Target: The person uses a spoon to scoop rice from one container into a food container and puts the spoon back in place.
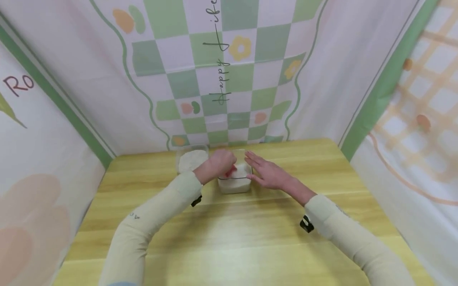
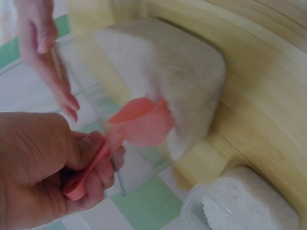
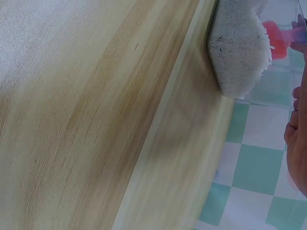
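Note:
My left hand (image 1: 222, 161) grips the handle of a coral-red scoop (image 2: 144, 122). The scoop's bowl is down inside a clear container (image 1: 234, 191), against the rice (image 2: 187, 72). In the left wrist view, the fingers curl round the handle beside the container's wall. At the container's right rim, my right hand (image 1: 270, 174) has its fingers extended, the fingertips right at the edge. From the right wrist, the rice (image 3: 237, 52) shows heaped through the clear wall with the scoop (image 3: 276, 40) at its surface. Part of the scoop is hidden behind the left hand in the head view.
A second clear tub (image 1: 205, 149) with white grains (image 1: 191, 159) stands just left of the container, partly behind the left forearm. Both are near the far edge of the wooden table (image 1: 229, 238). A checked cloth (image 1: 239, 79) hangs right behind them.

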Demonstrator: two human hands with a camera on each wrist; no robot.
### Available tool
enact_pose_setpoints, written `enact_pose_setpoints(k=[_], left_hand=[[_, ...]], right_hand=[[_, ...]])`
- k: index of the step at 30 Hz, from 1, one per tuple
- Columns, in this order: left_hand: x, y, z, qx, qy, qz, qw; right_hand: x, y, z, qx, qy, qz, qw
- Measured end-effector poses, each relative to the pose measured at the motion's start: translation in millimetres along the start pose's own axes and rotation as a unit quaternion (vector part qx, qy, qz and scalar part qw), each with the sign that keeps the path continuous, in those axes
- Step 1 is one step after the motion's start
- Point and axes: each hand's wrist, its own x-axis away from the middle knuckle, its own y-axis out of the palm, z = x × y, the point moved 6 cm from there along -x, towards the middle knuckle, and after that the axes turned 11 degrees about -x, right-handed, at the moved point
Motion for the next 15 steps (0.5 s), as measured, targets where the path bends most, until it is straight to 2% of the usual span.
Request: enact_pose_setpoints(k=[3,8,12,15], left_hand=[[-2.3,0.9,-1.7,0.027,0.011,-0.054,0.9981],[-7.3,5.3,-3.6,0.089,0.01,-0.125,0.988],[-13.3,12.2,-4.4,0.12,0.002,-0.148,0.9816],[-18.3,18.9,-5.4,0.141,0.003,-0.151,0.9784]], right_hand=[[0.2,-0.8,-0.8,-0.004,-0.002,-0.002,1.0],[0.2,-1.3,-1.9,-0.013,-0.002,-0.002,1.0],[-0.7,-1.3,-1.4,-0.013,0.001,0.003,1.0],[-1.3,0.1,-0.5,-0.018,0.008,0.0,1.0]])
